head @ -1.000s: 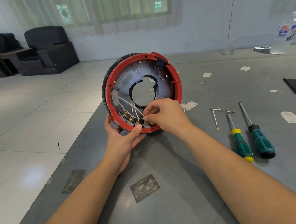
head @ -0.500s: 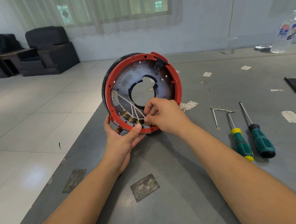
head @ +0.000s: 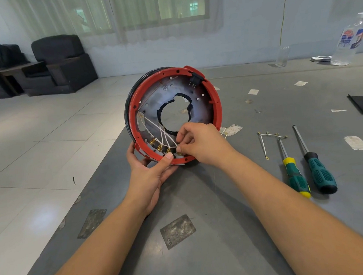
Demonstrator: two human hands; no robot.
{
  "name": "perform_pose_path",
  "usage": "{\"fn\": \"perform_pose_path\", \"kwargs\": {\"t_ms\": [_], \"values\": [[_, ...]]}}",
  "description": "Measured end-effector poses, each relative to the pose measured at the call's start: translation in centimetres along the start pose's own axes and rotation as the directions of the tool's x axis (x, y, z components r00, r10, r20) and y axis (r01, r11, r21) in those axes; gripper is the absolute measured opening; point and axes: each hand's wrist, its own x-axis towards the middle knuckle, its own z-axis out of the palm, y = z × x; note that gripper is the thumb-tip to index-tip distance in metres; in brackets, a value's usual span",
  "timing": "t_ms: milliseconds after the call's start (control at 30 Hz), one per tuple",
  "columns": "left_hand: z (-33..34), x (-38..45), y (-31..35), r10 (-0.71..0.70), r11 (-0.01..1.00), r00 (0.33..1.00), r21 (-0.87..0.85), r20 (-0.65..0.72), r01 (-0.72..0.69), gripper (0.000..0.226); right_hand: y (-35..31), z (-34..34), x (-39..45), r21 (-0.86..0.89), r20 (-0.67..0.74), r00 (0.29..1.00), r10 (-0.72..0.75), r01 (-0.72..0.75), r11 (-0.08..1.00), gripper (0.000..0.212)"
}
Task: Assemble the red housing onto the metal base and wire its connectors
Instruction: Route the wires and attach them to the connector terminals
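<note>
Red round housing ringed the dull metal base; your left hand gripped its rim, your right hand pinched a white wire. No legible markings.

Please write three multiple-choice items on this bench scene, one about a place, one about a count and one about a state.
1. Where do the screwdrivers lie?
A. on the table, to the right of the red housing
B. inside the housing
C. on the floor

2. How many screwdrivers are there?
A. one
B. two
C. four

3. How is the red housing held?
A. flat on the table
B. tilted up on its edge, with the left hand gripping its lower rim
C. hanging from a cord

Answers:
1 A, they rest on the grey table right of the housing.
2 B, two green-handled ones lie side by side.
3 B, the left hand grips the rim while the right hand pinches a white wire at the connectors.
</note>
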Motion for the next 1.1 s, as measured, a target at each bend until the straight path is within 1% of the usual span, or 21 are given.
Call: {"fn": "perform_pose_path", "kwargs": {"t_ms": [200, 267, 333, 400, 433, 467, 500, 567, 633, 700, 733, 800, 967, 1100], "values": [[0.0, 0.2, 0.0, -0.012, 1.0, 1.0, -0.022, 0.005, 0.013, 0.097, 0.4, -0.2, -0.1, -0.019, -0.005, 0.998, -0.059, 0.058, 0.998, 0.014], [0.0, 0.2, 0.0, -0.012, 0.999, 1.0, -0.033, 0.004, 0.012, 0.095, 0.7, -0.7, -0.2, 0.005, -0.057, 0.994, -0.093, 0.094, 0.996, 0.011], [0.1, 0.2, 0.0, -0.011, 0.999, 1.0, -0.038, 0.002, 0.011, 0.094, 1.0, -1.4, -0.3, 0.028, -0.199, 0.974, -0.105, 0.113, 0.993, 0.007], [0.2, 0.1, 0.0, -0.008, 0.999, 1.0, -0.036, -0.004, 0.008, 0.093, 1.6, -2.1, -0.3, 0.003, -0.405, 0.908, -0.106, 0.117, 0.993, 0.005], [0.2, 0.1, 0.0, -0.008, 0.999, 1.0, -0.031, -0.008, 0.007, 0.093, 2.1, -2.4, -0.3, -0.023, -0.493, 0.866, -0.089, 0.09, 0.996, 0.006], [0.3, 0.1, 0.0, -0.008, 1.0, 1.0, -0.026, -0.011, 0.008, 0.093, 2.8, -2.6, -0.4, -0.052, -0.552, 0.832, -0.053, 0.029, 0.998, 0.008], [0.3, 0.0, 0.0, -0.01, 1.0, 1.0, -0.022, -0.015, 0.01, 0.093, 3.6, -2.8, -0.5, -0.091, -0.579, 0.815, -0.004, -0.06, 0.994, 0.009], [0.3, 0.0, 0.1, -0.012, 1.0, 1.0, -0.021, -0.025, 0.012, 0.093, 5.3, -3.0, -1.0, -0.23, -0.556, 0.825, 0.105, -0.274, 0.934, 0.014], [0.3, 0.0, 0.1, -0.016, 1.0, 0.999, -0.016, -0.034, 0.015, 0.094, 6.7, -2.9, -1.8, -0.367, -0.487, 0.833, 0.261, -0.466, 0.805, 0.029], [0.4, 0.1, 0.2, -0.016, 1.0, 0.999, -0.016, -0.04, 0.015, 0.094, 7.6, -2.9, -2.3, -0.449, -0.427, 0.8, 0.422, -0.593, 0.668, 0.038], [0.4, 0.1, 0.2, -0.016, 1.0, 0.999, -0.016, -0.041, 0.015, 0.094, 7.7, -3.0, -2.5, -0.465, -0.403, 0.779, 0.481, -0.627, 0.625, 0.04], [0.3, 0.1, 0.2, -0.016, 1.0, 0.999, -0.014, -0.043, 0.016, 0.094, 7.8, -3.0, -2.6, -0.472, -0.372, 0.766, 0.524, -0.642, 0.604, 0.041], [0.3, 0.1, 0.2, -0.01, 1.0, 0.999, -0.014, -0.045, 0.01, 0.094, 7.3, -2.7, -2.5, -0.484, -0.36, 0.842, 0.402, -0.537, 0.691, 0.032], [0.3, 0.1, 0.2, -0.014, 1.0, 0.999, -0.01, -0.047, 0.013, 0.094, 6.7, -2.8, -2.6, -0.431, -0.364, 0.861, 0.356, -0.494, 0.755, 0.035]]}}
